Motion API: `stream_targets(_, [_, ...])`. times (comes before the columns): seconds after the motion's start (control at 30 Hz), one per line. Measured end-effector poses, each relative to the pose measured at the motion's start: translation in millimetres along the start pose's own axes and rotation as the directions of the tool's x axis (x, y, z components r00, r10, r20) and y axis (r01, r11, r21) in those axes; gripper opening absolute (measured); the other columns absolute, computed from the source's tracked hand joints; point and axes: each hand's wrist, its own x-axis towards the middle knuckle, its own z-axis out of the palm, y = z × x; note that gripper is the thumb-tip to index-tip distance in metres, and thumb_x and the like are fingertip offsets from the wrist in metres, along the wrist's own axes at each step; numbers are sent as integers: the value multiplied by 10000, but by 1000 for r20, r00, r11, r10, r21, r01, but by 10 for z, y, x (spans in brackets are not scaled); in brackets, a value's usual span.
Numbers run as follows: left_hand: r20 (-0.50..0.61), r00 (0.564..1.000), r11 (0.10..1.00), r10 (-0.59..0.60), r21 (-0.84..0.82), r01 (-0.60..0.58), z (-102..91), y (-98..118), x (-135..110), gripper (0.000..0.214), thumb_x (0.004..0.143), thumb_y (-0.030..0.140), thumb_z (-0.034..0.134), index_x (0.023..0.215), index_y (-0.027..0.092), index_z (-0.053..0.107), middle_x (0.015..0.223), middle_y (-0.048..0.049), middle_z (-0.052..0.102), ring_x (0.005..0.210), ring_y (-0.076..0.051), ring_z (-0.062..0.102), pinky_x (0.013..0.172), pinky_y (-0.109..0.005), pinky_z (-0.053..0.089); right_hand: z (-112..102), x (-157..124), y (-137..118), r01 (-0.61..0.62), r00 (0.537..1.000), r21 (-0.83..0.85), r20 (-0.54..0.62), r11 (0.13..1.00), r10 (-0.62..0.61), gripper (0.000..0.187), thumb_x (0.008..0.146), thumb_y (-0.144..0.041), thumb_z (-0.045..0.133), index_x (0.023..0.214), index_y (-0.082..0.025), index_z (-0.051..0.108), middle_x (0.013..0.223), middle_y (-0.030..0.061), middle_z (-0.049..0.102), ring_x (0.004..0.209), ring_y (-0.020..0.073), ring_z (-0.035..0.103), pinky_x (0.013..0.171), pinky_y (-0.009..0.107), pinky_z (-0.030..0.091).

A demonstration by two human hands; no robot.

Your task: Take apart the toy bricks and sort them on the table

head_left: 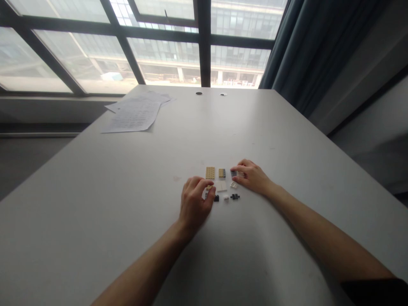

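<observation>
My left hand (196,198) is closed, with thumb and index finger around a small tan toy brick (209,187). To the right, my right hand (251,176) has its thumb and index finger at the two sides of a dark grey toy brick (233,173). Between the hands lie a tan studded plate (210,172), a tan-and-grey brick (222,173) and a pale flat tile (221,186). Nearer to me are a black brick (216,198), a small white piece (226,198) and a black axle-like piece (235,196). My right hand partly hides whitish pieces.
The toy pieces lie on a large white table (127,204). Printed paper sheets (134,112) rest at its far left. Two round cable holes sit near the far edge, one being a dark hole (199,93). Beyond are windows and a dark blue curtain (306,55).
</observation>
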Motion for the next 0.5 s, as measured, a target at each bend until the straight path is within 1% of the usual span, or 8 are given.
stream_targets(0.17, [1, 1000, 1000, -2, -1, 2, 2, -2, -7, 51, 852, 212, 567, 852, 196, 615, 848, -37, 591, 848, -201, 545, 801, -349, 462, 1, -10, 34, 12, 1000, 39, -19, 999, -11, 256, 831, -322, 656, 1066, -229, 694, 992, 66, 610, 933, 210, 570, 865, 350, 467])
stream_targets(0.27, [6, 1000, 1000, -14, 0, 14, -2, -2, -11, 54, 854, 215, 564, 861, 200, 616, 852, -36, 590, 854, -200, 546, 807, -350, 462, -36, -35, 101, -7, 1000, 81, -26, 997, 9, 237, 828, -309, 656, 1047, -230, 700, 983, 62, 611, 872, 190, 575, 825, 333, 479])
stream_targets(0.37, [6, 1000, 1000, -17, -7, 17, -7, -1, -7, 53, 853, 215, 566, 858, 198, 615, 851, -39, 588, 857, -201, 544, 806, -353, 464, -102, -78, 232, -46, 998, 90, -46, 995, 50, 228, 828, -304, 648, 1035, -227, 706, 973, 60, 609, 804, 174, 573, 790, 327, 487])
stream_targets(0.5, [7, 999, 1000, -32, 2, 32, -7, -4, -3, 54, 851, 220, 570, 866, 200, 618, 866, -38, 589, 867, -204, 544, 820, -359, 463, -208, -157, 476, -80, 993, 87, -77, 993, 87, 246, 819, -325, 643, 1037, -232, 711, 954, 55, 609, 761, 168, 569, 768, 327, 490])
